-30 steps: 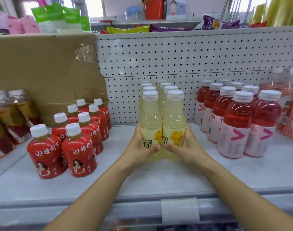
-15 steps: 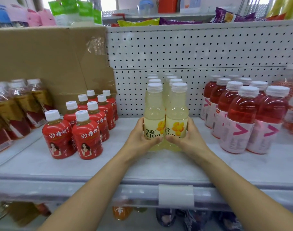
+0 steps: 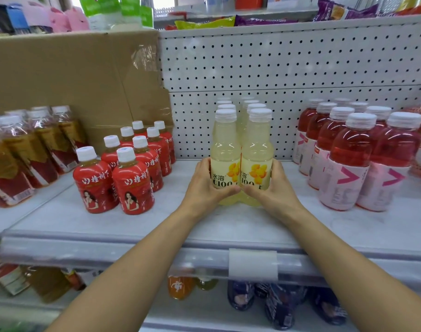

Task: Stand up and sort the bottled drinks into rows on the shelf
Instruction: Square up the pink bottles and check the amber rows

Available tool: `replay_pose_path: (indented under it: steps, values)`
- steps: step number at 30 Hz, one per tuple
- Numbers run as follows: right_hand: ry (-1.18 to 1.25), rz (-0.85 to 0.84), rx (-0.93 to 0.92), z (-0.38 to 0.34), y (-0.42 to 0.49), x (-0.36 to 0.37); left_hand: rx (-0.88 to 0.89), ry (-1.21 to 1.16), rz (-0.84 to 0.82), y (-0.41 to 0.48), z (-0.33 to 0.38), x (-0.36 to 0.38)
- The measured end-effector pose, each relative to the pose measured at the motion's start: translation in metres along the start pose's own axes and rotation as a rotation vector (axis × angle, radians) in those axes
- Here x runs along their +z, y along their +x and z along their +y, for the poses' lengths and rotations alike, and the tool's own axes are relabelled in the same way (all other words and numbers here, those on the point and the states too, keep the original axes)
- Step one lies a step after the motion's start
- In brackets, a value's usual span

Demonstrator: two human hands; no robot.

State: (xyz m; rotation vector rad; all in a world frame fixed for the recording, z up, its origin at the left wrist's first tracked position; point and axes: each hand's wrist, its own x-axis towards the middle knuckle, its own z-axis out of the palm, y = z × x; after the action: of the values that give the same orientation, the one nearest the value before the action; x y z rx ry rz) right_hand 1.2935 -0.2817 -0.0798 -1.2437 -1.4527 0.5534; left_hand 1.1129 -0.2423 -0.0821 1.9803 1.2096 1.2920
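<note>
Currently left hand and right hand each curl round 1 of the 2 front yellow bottles, upright mid shelf, heading 2 rows. Risk: uneven push could skew the rows or tip the tall bottles behind, since grip sits low

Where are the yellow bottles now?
Head view: pale yellow bottles stand centred on the shelf in two rows, between red-labelled bottles left and pink bottles right; left hand and right hand grip the front pair.
</note>
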Motion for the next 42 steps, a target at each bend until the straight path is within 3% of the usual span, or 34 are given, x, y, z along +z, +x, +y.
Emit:
replay_pose_path:
  steps: [7, 14, 19, 22, 24, 27, 31, 33, 34, 37, 39, 42]
  values:
    - [-0.156, 0.172, 0.024, -0.013, -0.003, 0.0, 0.023, -0.011, -0.04, -0.005, -0.006, -0.004]
    - [-0.146, 0.15, 0.069, -0.019, -0.007, 0.001, 0.052, -0.048, -0.075, -0.002, -0.012, -0.003]
    - [-0.241, 0.154, 0.145, -0.035, -0.017, 0.014, -0.038, -0.064, -0.207, -0.001, -0.01, -0.01]
    - [-0.405, 0.393, 0.153, -0.045, -0.025, 0.041, 0.057, 0.001, -0.354, -0.018, 0.005, -0.043]
    - [-0.474, 0.554, 0.031, -0.056, -0.035, 0.067, 0.145, 0.06, -0.389, -0.038, 0.009, -0.077]
    - [-0.405, 0.577, -0.154, -0.083, -0.054, 0.114, 0.334, 0.158, -0.331, -0.067, -0.001, -0.138]
    - [-0.213, 0.232, -0.071, -0.105, -0.06, 0.179, 0.586, 0.259, 0.034, -0.078, -0.047, -0.216]
    - [-0.137, 0.058, 0.028, -0.109, -0.055, 0.205, 0.497, 0.275, 0.18, -0.073, -0.069, -0.245]
    - [-0.126, -0.009, 0.056, -0.111, -0.051, 0.216, 0.373, 0.27, 0.19, -0.068, -0.08, -0.255]
    - [-0.084, -0.095, 0.091, -0.114, -0.041, 0.233, -0.04, 0.172, -0.036, -0.052, -0.104, -0.271]
    - [-0.082, -0.072, 0.106, -0.115, -0.035, 0.238, -0.131, -0.003, -0.215, -0.042, -0.116, -0.271]
    - [-0.087, -0.062, 0.103, -0.114, -0.028, 0.243, -0.16, -0.18, -0.343, -0.033, -0.125, -0.259]
